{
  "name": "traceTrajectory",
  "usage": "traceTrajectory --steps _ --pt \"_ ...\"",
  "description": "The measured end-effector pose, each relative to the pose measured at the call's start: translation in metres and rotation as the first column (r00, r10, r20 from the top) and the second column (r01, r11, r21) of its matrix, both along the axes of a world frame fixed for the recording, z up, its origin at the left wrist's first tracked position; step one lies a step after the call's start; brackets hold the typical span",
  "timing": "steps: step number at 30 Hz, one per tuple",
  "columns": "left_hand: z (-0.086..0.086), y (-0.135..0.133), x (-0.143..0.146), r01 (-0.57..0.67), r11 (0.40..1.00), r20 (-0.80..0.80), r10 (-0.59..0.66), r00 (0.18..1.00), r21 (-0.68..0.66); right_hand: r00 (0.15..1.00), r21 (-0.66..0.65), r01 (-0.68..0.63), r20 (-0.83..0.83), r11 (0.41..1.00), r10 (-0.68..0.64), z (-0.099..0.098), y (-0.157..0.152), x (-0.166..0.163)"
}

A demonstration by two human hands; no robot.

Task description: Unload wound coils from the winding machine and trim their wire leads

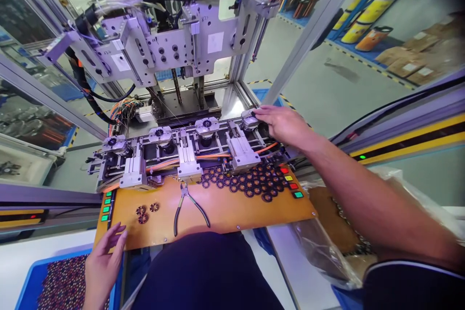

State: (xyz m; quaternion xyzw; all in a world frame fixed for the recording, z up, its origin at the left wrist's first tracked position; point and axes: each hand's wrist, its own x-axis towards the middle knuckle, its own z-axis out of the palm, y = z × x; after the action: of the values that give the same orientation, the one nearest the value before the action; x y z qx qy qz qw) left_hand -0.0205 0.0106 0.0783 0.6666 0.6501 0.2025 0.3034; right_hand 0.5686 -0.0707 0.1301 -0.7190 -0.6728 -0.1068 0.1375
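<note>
My right hand [285, 125] reaches to the rightmost metal holder [250, 120] of the machine. Its fingers are closed at the holder's top edge, and they hide whatever is between them. My left hand [104, 262] holds nothing and has its fingers apart at the left front edge of the orange-brown work plate [225, 210]. Just beyond it lie a few loose ring-shaped cores with copper wire [143, 218]. Cutting pliers [185, 198] with dark handles lie spread on the plate. Many dark wound rings [249, 184] are gathered at its right.
Three more holders, including one in the middle [207, 128], stand in the row. A metal gantry [174, 43] rises behind. Lit buttons [298, 194] line both plate ends. A blue bin [27, 281] of small cores sits lower left; a plastic-lined box [327, 218] is at right.
</note>
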Motion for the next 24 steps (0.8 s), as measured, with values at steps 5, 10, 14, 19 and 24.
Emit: traceTrajectory --steps 5,10,14,19,24 --pt "-0.006 0.002 0.006 0.019 1.0 0.054 -0.02 0.998 0.019 0.997 0.101 0.073 -0.012 0.992 -0.072 0.003 -0.001 -0.019" --pt "-0.02 -0.003 -0.009 -0.045 0.998 0.008 0.045 0.999 0.035 0.951 0.327 0.31 -0.106 0.893 -0.291 0.007 -0.063 -0.073" --pt "-0.036 -0.016 -0.02 -0.061 0.996 0.026 0.06 0.998 0.068 0.71 0.367 0.705 -0.358 0.608 -0.607 -0.035 -0.139 -0.11" --pt "-0.055 -0.021 -0.005 0.059 0.971 0.044 -0.071 0.996 0.233 0.34 -0.059 0.9 -0.522 0.431 -0.782 -0.1 -0.192 -0.118" --pt "-0.065 -0.012 0.011 0.108 0.958 0.046 -0.125 0.991 0.266 0.103 -0.368 0.869 -0.519 0.331 -0.849 -0.127 -0.204 -0.116"
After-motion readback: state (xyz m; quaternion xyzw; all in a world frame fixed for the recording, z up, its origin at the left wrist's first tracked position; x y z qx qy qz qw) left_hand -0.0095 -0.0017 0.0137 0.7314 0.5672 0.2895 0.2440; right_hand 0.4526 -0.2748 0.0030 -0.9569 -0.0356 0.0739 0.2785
